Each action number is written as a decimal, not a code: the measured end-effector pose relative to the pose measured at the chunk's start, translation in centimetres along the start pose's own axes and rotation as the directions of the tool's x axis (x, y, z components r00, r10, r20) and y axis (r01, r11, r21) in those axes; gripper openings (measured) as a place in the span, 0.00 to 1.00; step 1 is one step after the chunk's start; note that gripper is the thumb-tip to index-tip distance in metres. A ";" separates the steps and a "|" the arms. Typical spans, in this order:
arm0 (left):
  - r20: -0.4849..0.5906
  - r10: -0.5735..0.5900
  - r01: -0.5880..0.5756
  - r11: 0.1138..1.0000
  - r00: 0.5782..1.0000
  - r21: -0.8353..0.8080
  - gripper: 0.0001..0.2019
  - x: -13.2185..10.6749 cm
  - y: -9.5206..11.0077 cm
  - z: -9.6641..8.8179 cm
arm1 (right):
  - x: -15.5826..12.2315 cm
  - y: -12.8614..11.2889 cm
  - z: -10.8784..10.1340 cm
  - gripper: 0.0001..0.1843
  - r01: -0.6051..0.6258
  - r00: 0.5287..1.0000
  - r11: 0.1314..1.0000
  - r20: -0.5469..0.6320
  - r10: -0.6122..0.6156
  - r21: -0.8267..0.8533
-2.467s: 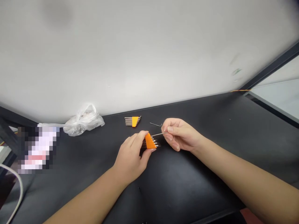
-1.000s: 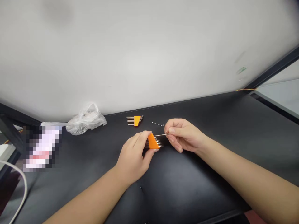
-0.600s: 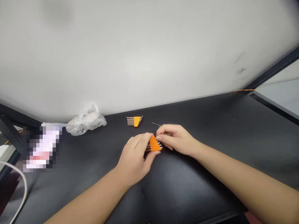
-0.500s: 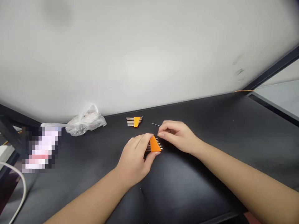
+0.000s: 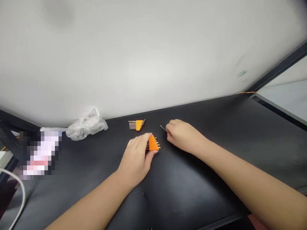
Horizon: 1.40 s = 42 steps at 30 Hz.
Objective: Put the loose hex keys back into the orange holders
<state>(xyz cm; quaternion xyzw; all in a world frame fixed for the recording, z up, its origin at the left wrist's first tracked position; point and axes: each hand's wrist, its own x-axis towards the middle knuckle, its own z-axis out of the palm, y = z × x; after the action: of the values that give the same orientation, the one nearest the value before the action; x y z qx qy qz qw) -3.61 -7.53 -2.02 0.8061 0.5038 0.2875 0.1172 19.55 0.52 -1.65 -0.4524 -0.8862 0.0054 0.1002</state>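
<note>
Pale wall (image 5: 148, 57) fills the upper part of my feed, and below it stretches a black table (image 5: 216, 121). I centre my clock on the orange holder (image 5: 153, 143), which sits in the left hand (image 5: 136, 158) — thumb and fingers grip its two opposite edges. Bent metal keys stick out of it toward three o'clock. At two o'clock I have the right hand (image 5: 179, 134), its fingers closed on one end of a thin metal key (image 5: 163, 128); the fingertips are hidden from me, but the key's free end points out between ten and eleven from that hand. At eleven o'clock, apart from both hands, lies a second holder (image 5: 139, 125) with a row of keys through it. Farther off, between nine and ten, I see a crumpled clear bag (image 5: 87, 125) near the wall — and a white cable (image 5: 23, 191) curving at eight.
</note>
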 end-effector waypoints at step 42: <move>0.081 0.030 -0.029 1.000 0.996 -0.012 0.22 0.2 0.2 -0.1 | -1.5 -0.3 -4.2 0.09 0.113 0.982 0.732 0.035 -0.184 0.672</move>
<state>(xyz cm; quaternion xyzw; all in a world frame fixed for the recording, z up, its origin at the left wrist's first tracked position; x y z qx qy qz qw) -3.46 -7.49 -1.80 0.8238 0.4851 0.2590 0.1377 20.92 -1.25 2.19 -0.3135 -0.8627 0.3360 0.2110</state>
